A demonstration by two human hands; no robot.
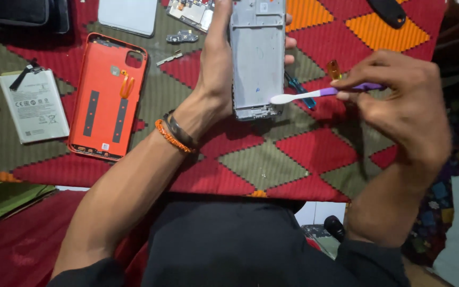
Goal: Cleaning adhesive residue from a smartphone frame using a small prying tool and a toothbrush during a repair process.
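Two hands are working over the woven cloth (272, 159): my left hand (216, 74) is clamping the grey phone frame (257, 56) upright, my right hand (399, 101) is pinching a toothbrush (314, 94) against its lower edge. Hard scrubbing could be flicking the loose screw parts (183, 37) away.

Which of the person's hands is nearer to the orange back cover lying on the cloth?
Left. The left hand holds the grey phone frame just right of the orange back cover; the right hand, holding a toothbrush, is much farther right.
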